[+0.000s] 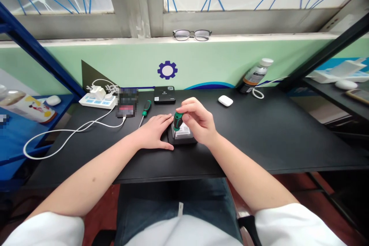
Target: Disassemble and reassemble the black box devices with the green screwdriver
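Note:
A small black box (184, 140) with a white label on its top lies near the table's front edge. My left hand (154, 132) holds its left side, thumb along the front edge and fingers at the far left corner. Above the box, my right hand (200, 121) grips a green-and-black screwdriver (178, 122) by the handle. The screwdriver stands nearly upright, its shaft pointing down at the left part of the box's top. Whether the tip sits in a screw is too small to tell. Left of the hands lies a second green-and-black screwdriver (147, 108), partly behind my left hand.
Behind the hands is a flat black box (164, 95). A phone (127, 103) on a white cable and a power strip (98, 101) are at the left. A white earbud case (225, 100) and a bottle (256, 76) stand right. Glasses (192, 35) rest on the sill.

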### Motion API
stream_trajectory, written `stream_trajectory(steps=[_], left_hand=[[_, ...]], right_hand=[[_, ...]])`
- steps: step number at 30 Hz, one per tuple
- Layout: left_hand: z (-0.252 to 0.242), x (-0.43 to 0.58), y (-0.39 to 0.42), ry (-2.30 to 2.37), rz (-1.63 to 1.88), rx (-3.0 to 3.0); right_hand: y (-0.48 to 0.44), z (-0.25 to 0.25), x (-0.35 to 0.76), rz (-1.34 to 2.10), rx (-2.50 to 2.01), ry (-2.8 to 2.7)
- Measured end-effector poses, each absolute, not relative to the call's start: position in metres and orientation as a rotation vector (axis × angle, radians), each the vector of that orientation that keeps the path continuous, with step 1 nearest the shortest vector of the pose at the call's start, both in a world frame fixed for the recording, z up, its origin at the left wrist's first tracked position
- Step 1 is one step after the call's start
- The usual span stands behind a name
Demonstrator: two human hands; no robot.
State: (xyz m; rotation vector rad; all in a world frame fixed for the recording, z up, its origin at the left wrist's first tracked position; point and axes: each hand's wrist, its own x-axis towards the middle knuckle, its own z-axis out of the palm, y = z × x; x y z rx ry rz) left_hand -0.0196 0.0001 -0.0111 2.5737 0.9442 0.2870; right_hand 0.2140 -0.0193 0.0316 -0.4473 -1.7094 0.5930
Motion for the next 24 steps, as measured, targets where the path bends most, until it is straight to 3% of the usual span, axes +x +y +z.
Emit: stream_trajectory(steps=[5,11,24], left_hand=[[-0.010,-0.019,0.000,0.920,0.307,2.576],[-0.009,-0.019,-0.002,0.965,0.270,2.550],[-0.008,-0.012,-0.008,0.911,0.287,2.580]], right_hand=[[-0.021,0.032,0.212,0.846,-0.420,-1.720],[-0.016,0.029,0.212,0.586,-0.423,-1.756],[0.000,0.019,0.221,0.571,-0.716,-1.477]])
